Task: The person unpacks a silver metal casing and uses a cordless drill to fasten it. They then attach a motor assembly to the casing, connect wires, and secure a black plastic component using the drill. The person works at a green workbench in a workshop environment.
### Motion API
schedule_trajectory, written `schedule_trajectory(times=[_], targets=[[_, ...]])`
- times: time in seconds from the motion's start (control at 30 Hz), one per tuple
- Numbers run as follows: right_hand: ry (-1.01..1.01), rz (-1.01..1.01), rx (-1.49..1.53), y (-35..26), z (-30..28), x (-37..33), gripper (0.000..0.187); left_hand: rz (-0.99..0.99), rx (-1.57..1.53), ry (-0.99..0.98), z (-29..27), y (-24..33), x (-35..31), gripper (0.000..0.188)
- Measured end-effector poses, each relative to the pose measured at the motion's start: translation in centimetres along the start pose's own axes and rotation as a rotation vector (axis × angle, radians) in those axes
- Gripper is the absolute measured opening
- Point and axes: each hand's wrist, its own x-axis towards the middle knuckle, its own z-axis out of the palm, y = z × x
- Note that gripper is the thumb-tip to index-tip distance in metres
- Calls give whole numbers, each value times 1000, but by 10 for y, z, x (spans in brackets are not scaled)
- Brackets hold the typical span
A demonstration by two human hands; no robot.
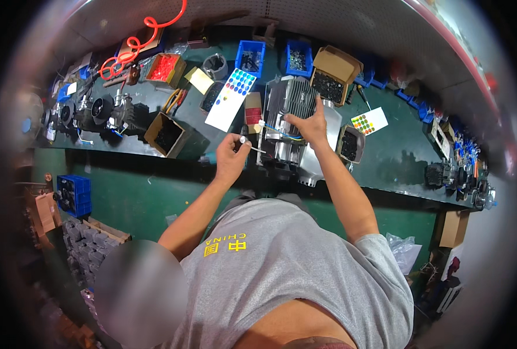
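Note:
In front of me on the bench stands a finned silver metal housing (299,99), with a dark motor-like part at its near end. Blue and yellow wires (284,134) run across it. My right hand (312,125) rests on the housing's right part, thumb and forefinger spread apart. At the housing's near left side, my left hand (230,158) is closed around a thin pale rod-like tool (257,150). The rod's tip points at the housing's side; whether it touches cannot be told. A teal tool (208,158) lies by the bench edge, left of that hand.
Blue bins (251,58) of small parts and open cardboard boxes (165,135) stand around the housing. Sticker sheets (231,99) lie on both sides. A red coiled hose (133,43) hangs at back left. Metal assemblies (104,110) line the left bench; others stand at far right.

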Motion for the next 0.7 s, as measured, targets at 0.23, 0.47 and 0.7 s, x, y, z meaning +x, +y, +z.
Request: schedule_trajectory(times=[0.23, 0.47, 0.7], targets=[[75, -1, -269, 0, 38, 8, 129, 16, -7, -61, -7, -44, 13, 13], [75, 79, -404, 5, 61, 8, 124, -21, 32, -83, -8, -78, 15, 13], [55, 54, 58, 49, 39, 15, 95, -555, -187, -186, 1, -82, 20, 19]])
